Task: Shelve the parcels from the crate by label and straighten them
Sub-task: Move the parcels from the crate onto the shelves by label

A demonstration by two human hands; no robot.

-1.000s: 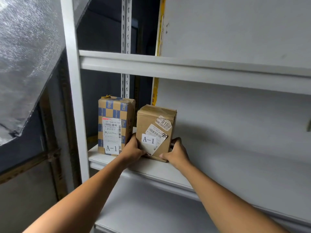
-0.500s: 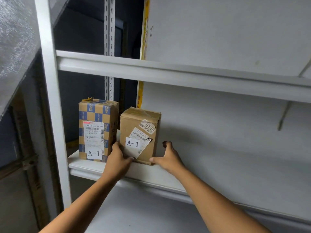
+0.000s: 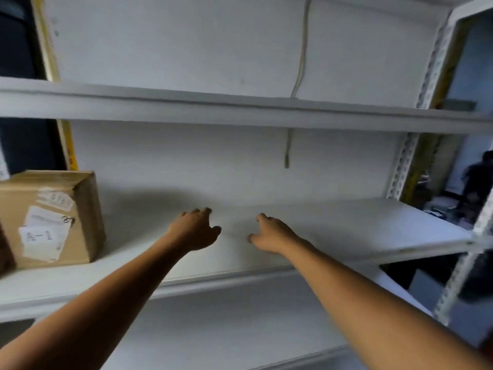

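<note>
A brown cardboard parcel (image 3: 50,217) with a white "A-1" label stands upright at the far left of the white middle shelf (image 3: 346,222). A sliver of a second parcel (image 3: 4,252) shows at the frame's left edge. My left hand (image 3: 196,229) hovers over the bare shelf, well to the right of the parcel, fingers loosely apart and holding nothing. My right hand (image 3: 272,232) is beside it, a little further right, also open and holding nothing. No crate is in view.
A white upper shelf (image 3: 240,110) runs across above my hands, and a lower shelf (image 3: 226,329) lies below. A perforated upright post (image 3: 405,161) stands at the right. A cord (image 3: 288,148) hangs down the back wall. A person (image 3: 480,180) is beyond the rack at right.
Both hands have let go of the brown A-1 parcel and moved right over the shelf. The view has swung right, so the checkered parcel is almost out of frame.
</note>
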